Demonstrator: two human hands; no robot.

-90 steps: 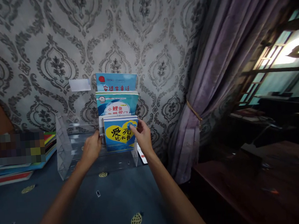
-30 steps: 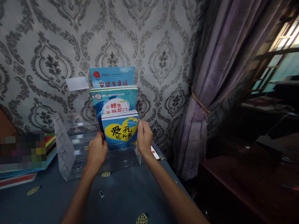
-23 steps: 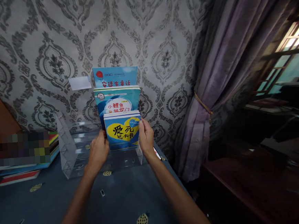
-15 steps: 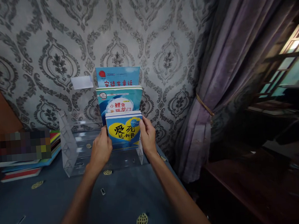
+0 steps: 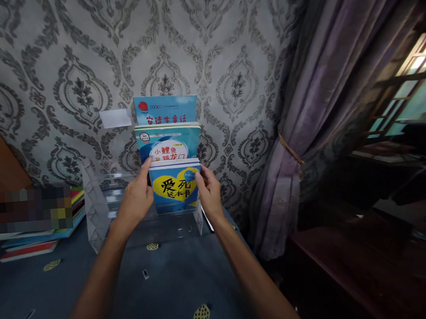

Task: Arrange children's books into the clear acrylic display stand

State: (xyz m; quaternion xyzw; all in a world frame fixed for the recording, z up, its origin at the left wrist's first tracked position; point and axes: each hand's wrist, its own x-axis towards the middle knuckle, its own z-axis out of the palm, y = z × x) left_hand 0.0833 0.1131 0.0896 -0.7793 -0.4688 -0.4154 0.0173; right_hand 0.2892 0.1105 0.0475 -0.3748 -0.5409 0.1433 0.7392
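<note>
The near table point(image 5: 178, 280) is covered in dark blue cloth, and on it the clear rack point(image 5: 97, 208) is set, its tiers stepped up toward the wall point(image 5: 225, 30). The front book point(image 5: 174, 184), with a yellow heart, is stood upright low in the rack, toward its right end; more page edges are shown just behind its cover. By the right hand point(image 5: 210, 191) its right edge is pinched, thumb on the cover. The left hand point(image 5: 137, 197) is narrowly parted at the left edge, index at the top corner; whether anything is gripped there cannot be told. For a neat seat, both edges are best pressed evenly, the top edges levelled together and the thin rack not pushed sideways. Behind, the middle book point(image 5: 169, 143) and back book point(image 5: 166, 109) are best left unbumped by the fingertips.
</note>
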